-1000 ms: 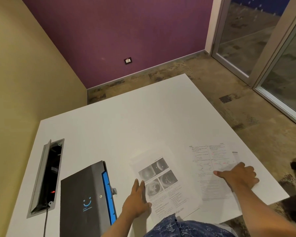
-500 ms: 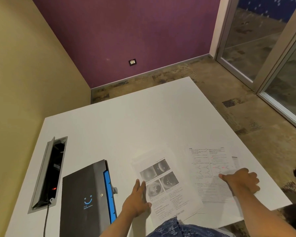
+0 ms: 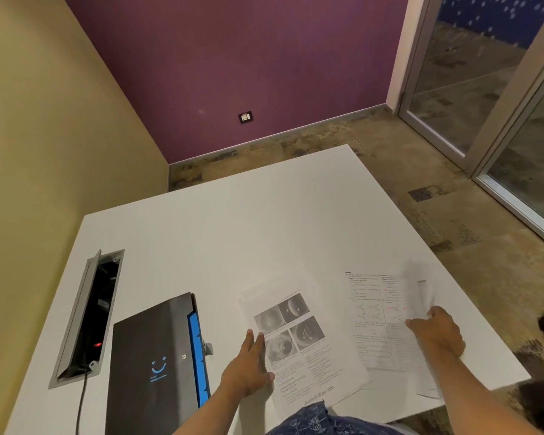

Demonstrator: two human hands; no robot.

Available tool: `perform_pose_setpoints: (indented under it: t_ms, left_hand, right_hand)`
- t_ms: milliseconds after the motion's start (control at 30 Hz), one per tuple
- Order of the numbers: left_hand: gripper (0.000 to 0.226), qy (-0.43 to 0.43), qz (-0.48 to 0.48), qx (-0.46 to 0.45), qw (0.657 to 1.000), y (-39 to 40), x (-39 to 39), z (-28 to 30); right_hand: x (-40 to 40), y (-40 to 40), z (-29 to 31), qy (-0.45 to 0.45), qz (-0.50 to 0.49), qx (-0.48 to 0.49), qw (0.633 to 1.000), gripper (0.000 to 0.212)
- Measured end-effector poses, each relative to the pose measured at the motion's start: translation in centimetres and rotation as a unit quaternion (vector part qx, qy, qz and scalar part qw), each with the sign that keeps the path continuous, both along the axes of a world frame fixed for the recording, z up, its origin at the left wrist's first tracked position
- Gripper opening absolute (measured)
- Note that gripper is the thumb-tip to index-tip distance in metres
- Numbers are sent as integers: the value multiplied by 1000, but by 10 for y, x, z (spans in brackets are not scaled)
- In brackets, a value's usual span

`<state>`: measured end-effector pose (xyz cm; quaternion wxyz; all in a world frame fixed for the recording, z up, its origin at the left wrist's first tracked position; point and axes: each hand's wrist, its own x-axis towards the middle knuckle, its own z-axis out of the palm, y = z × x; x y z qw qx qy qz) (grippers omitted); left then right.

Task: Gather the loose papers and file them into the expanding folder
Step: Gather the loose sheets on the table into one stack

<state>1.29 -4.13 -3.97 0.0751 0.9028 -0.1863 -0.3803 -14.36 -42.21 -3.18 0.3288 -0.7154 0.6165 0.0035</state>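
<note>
Papers lie in two loose groups on the white counter [image 3: 233,233] in front of us. Our left hand [image 3: 248,365] rests flat, fingers [image 3: 254,340] stretched out and holding nothing, on the left edge of the sheet with four grey photographs [image 3: 299,334]. Our right hand [image 3: 437,337] is on the text sheets [image 3: 377,321] to the right; the fingers curl at the sheets' right edge, where a page looks lifted and blurred, so we think they are pinching a sheet, though the view is too smeared to be sure. The expanding folder [image 3: 151,368], black with a blue gusset, lies closed on the counter just left of our left hand, clear of the papers.

We judge the gathering has only begun. To do it well, we should slide the right-hand sheets leftwards across the counter rather than lift them singly, since the lowest one hangs over the near edge and could slip off. The left hand should keep the photograph sheet pinned as a stop, so the others square up against it. Then we tap the stack on its long edge before opening the folder.
</note>
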Motion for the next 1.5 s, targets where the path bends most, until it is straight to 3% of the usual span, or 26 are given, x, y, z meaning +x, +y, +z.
perform_pose_setpoints:
  t_ms: [67,200,467,600,700,867,1000,1100,1200,1500]
  left_hand:
    - [109,1,0,2,1000,0,1,-1]
    - [108,-1,-6,6,1000,2,3,-2]
    - [102,-16,-6,-2,1000,3,8,1]
    - [102,-14,-2,-3,1000,3,7,1]
    - [102,-13,0,-2,1000,2,7,2]
    - [104,-11,11,-6,1000,2,10,6]
    - [110,10,11,-26,1000,3,7,8]
    - [111,22,14,-35,999,5,7,10]
    - [116,34,19,-42,998,5,7,13]
    - [120,46,20,-18,999,1,0,20]
  right_hand:
    - [-2,-2,2,-103,15,2,995,29]
    - [8,-10,21,-240,34,1,970,27]
    - [46,-10,79,-442,31,76,893,37]
    - [59,2,86,-496,25,170,851,35]
    - [67,23,81,-475,55,237,845,32]
    - [70,68,48,-383,145,247,878,16]
    - [58,81,8,-262,205,237,913,25]
    - [51,84,-4,-199,213,236,927,49]
    - [48,85,-4,-150,210,202,945,60]
    - [58,98,-8,-86,322,142,932,46]
